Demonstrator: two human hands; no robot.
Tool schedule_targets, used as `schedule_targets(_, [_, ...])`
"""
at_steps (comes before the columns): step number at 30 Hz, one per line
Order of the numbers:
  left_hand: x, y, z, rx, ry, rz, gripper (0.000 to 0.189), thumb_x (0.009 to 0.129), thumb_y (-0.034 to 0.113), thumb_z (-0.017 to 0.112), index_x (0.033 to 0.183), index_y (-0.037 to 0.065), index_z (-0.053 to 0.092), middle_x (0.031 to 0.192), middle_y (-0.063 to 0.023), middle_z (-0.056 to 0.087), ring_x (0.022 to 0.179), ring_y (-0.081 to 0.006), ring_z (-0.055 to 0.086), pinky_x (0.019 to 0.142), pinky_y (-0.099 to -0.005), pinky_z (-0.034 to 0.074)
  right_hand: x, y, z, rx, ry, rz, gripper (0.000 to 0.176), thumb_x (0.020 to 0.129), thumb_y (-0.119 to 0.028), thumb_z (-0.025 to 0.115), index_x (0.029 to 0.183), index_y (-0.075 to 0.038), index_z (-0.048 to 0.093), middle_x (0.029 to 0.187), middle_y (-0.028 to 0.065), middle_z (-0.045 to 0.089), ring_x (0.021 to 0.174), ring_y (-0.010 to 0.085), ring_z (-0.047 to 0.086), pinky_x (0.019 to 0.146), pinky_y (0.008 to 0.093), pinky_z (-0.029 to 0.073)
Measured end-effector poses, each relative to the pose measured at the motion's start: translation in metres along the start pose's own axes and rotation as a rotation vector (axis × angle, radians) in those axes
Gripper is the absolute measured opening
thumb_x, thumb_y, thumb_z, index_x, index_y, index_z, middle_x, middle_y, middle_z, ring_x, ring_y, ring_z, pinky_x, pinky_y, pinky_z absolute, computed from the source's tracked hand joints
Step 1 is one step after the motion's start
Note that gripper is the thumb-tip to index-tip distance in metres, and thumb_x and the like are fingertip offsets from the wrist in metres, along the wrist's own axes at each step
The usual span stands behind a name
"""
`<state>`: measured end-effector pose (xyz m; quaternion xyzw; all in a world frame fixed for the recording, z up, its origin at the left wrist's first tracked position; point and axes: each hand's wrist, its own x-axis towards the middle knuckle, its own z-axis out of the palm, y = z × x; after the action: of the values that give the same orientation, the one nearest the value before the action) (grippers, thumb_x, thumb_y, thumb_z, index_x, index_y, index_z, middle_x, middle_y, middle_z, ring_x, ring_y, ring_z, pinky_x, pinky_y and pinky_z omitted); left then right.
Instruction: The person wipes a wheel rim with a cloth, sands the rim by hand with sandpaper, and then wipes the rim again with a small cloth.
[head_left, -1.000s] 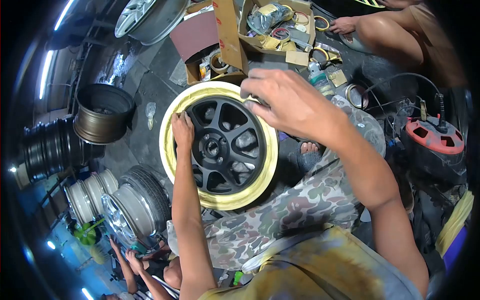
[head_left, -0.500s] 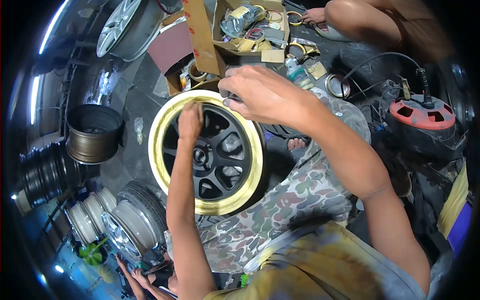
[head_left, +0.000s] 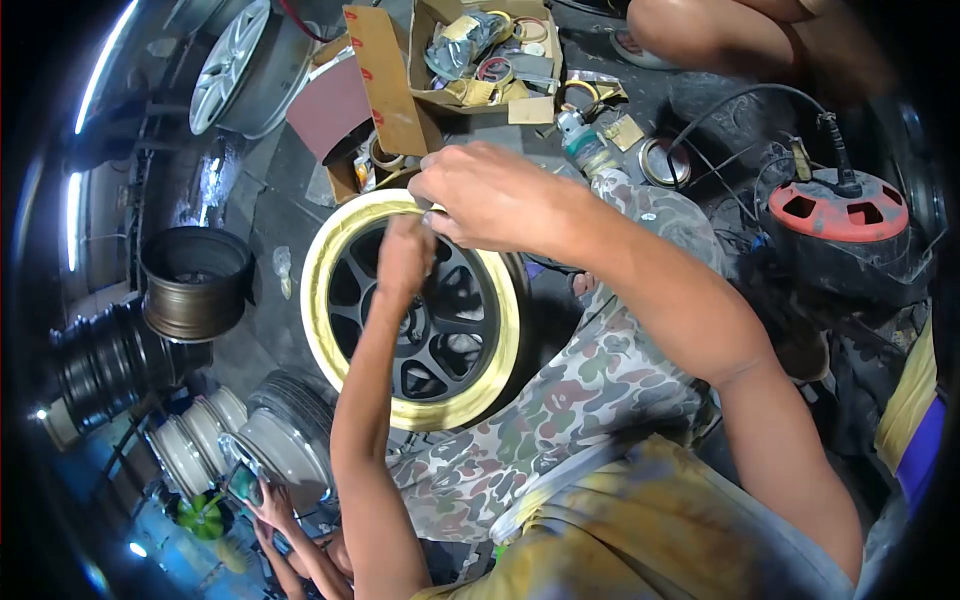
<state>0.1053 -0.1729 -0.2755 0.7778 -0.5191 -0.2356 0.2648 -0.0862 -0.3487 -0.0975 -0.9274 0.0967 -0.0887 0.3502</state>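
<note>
A black spoked wheel (head_left: 432,374) lies before me, its rim covered with a ring of yellow masking tape (head_left: 318,300). My left hand (head_left: 405,257) is over the upper spokes, with its fingers curled and somewhat blurred; what they hold, if anything, cannot be made out. Just right of it, my right hand (head_left: 465,195) is bent over the upper edge of the taped rim, fingers closed together. Its fingertips point toward my left hand, and anything between them is hidden.
Cardboard box (head_left: 425,97) with tape rolls at the top; bottle (head_left: 585,145) and round tin (head_left: 664,162) right of it. Red-topped machine (head_left: 838,208) with hoses at right. Bare rims (head_left: 197,285) stand at left. Co-workers are at top right and bottom left.
My left hand has moved right and slightly down, closer to my right hand. The view has shifted a little. The co-worker's hand at the top right is out of sight.
</note>
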Motion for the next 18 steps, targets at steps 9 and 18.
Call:
schedule_targets(9, [-0.008, -0.003, 0.006, 0.356, -0.077, 0.196, 0.007, 0.084, 0.004, 0.062, 0.08, 0.001, 0.067, 0.102, -0.0236, 0.065, 0.099, -0.0414, 0.061, 0.087, -0.0492, 0.049, -0.003, -0.004, 0.004, -0.016, -0.009, -0.023, 0.018, 0.083, -0.013, 0.07, 0.09, 0.005, 0.07, 0.093, 0.0229, 0.07, 0.093, 0.0416, 0.069, 0.084, 0.0491, 0.055])
schedule_targets(18, [-0.057, 0.036, 0.015, 0.553, -0.291, 0.578, 0.03, 0.082, 0.009, 0.06, 0.11, 0.004, 0.07, 0.127, -0.0154, 0.063, 0.129, -0.0325, 0.053, 0.118, -0.0462, 0.034, -0.001, -0.002, 0.001, -0.01, -0.024, 0.005, 0.02, 0.083, -0.013, 0.071, 0.09, 0.005, 0.07, 0.092, 0.0248, 0.07, 0.092, 0.0421, 0.069, 0.082, 0.0493, 0.055])
